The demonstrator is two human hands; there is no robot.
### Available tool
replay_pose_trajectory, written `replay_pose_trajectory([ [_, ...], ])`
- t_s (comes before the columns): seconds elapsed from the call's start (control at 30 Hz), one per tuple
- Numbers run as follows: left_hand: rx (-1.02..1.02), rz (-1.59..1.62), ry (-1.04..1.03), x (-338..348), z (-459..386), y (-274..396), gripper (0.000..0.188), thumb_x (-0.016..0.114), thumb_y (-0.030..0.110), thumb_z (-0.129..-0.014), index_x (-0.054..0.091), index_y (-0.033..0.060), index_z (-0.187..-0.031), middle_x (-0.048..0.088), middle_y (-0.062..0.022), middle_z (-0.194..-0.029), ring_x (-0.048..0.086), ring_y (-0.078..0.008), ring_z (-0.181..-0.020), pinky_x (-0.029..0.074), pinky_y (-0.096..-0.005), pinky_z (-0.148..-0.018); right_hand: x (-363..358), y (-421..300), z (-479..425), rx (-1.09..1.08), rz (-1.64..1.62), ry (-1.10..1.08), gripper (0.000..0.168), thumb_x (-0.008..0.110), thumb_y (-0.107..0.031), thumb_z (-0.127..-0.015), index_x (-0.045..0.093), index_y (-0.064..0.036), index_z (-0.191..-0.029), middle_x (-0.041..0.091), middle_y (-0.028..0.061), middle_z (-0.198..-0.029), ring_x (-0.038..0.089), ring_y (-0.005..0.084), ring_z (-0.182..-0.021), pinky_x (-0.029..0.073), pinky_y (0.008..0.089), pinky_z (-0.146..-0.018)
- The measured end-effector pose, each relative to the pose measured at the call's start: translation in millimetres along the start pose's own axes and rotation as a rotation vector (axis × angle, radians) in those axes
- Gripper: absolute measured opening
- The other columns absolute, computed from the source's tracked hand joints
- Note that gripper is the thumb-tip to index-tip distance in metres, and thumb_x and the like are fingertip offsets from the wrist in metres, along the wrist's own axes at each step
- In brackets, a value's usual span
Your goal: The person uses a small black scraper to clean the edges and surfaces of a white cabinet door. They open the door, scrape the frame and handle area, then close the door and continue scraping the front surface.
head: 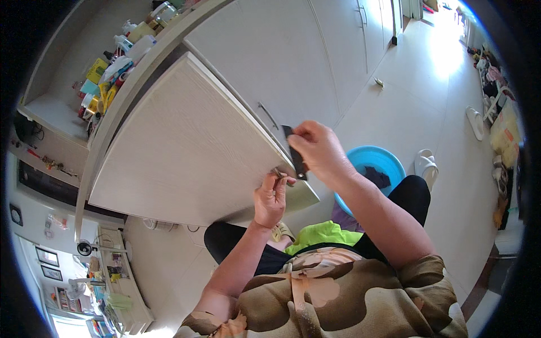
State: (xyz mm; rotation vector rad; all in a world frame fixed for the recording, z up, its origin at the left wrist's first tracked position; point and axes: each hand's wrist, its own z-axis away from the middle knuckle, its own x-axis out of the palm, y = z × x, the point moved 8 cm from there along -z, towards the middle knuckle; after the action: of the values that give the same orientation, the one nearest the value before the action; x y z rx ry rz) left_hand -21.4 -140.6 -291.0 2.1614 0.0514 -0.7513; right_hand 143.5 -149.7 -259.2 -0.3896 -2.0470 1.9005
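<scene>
A pale wood-grain cabinet door (181, 139) stands slightly proud beside another closed door. At its lower right corner my left hand (270, 198) pinches a small metal handle (277, 173), seemingly the door's pull; fingers partly cover it. My right hand (319, 148) grips a flat dark strip-like object (296, 158) with a small round hole or stud at its near end, close to the door's edge and just right of my left hand. What the dark object is, I cannot tell. A bar handle (268, 115) is on the neighbouring door.
A blue basin (376, 169) with dark cloth stands on the floor by my right forearm. A white slipper (427, 167) lies beyond it, another (475, 123) farther right. Bottles and packets (122, 63) crowd the shelf at upper left. Shoes and bags line the right wall.
</scene>
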Motion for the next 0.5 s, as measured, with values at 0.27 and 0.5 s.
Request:
replay_pose_trajectory([
  [0.27,-0.003,0.064,-0.029,4.7,5.3,-2.7,0.004,0.057,0.002,-0.093,0.055,0.0034,-0.096,0.068,-0.0121,-0.083,0.070,-0.0242,-0.075,0.053,-0.0297,-0.068,11.0,-3.3,2.5,0.028,0.235,0.012,0.020,0.062,-0.012,-0.081,0.062,0.006,-0.091,0.065,0.0140,-0.074,0.062,0.0195,-0.069,0.049,0.0331,-0.064],
  [0.5,0.013,0.100,-0.008,2.4,14.5,-19.2,0.008,0.051,0.002,-0.097,0.055,0.0013,-0.103,0.068,-0.0087,-0.087,0.066,-0.0149,-0.077,0.052,-0.0284,-0.070,-3.8,-7.6,-3.7,-0.007,0.042,0.011,0.019,0.063,-0.016,-0.087,0.063,0.002,-0.094,0.060,0.0027,-0.072,0.053,0.0070,-0.060,0.040,0.0251,-0.049],
])
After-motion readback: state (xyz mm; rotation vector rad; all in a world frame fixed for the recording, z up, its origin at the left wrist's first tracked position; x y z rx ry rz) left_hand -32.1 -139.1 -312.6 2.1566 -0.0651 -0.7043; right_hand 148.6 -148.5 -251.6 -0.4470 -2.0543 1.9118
